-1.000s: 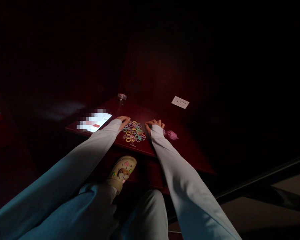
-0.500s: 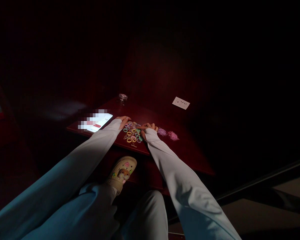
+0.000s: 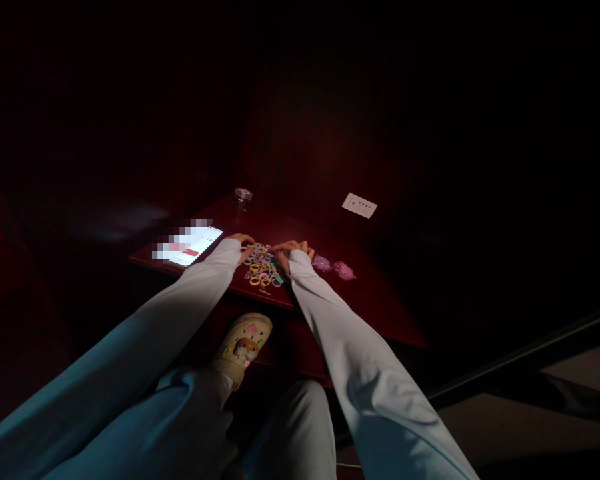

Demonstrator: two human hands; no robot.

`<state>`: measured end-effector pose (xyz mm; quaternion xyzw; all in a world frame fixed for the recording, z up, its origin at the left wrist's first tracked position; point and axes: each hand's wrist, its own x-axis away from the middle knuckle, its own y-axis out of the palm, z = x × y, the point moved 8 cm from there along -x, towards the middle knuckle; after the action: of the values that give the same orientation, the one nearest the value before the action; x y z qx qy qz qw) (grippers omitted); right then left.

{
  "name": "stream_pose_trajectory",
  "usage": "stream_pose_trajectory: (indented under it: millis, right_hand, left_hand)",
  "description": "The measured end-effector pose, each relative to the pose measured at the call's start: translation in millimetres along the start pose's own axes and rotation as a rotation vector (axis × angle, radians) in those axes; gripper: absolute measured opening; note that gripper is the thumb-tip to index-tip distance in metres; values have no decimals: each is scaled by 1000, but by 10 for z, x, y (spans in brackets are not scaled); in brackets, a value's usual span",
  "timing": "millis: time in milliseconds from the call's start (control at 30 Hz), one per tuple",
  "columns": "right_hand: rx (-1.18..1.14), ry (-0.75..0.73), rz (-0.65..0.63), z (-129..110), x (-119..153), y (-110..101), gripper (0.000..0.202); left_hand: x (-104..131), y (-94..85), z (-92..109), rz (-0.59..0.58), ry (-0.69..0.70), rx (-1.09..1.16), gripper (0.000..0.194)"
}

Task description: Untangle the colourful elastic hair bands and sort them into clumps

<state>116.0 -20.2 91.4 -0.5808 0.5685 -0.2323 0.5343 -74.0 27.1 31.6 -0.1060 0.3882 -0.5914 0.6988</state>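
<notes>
A heap of small coloured rings in yellow, pink, green and purple lies on a dark red wooden table. My left hand rests at the heap's left edge, fingers touching the rings. My right hand lies on the heap's right side with a finger stretched leftward over it. Whether either hand pinches a ring is too small and dark to tell. Two little pink clumps lie just right of my right hand.
A lit phone lies at the table's left corner. A small glass dish stands at the back, and a white socket plate sits on the dark wall. Below the table are my knees and a decorated clog.
My right hand has slid left from beside the pink clumps onto the ring heap, leaving both clumps uncovered. The left hand stayed at the heap's left edge.
</notes>
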Motion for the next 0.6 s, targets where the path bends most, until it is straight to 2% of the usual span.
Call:
stream_pose_trajectory:
  millis: [200,333,467,600]
  right_hand:
    - [48,40,-32,-97,-195,143,26]
    - [68,67,-64,-175,-292,200,25]
    - [101,41,-101,-255,-316,254,25]
    - [131,38,-112,-256,-300,292,23]
  left_hand:
    - [-24,-1,-58,-7,-8,10,19]
    - [-9,1,-32,-34,-42,-7,22]
    - [22,-3,17,-54,-69,-25,30]
    - [18,-24,-1,-28,-68,20,26]
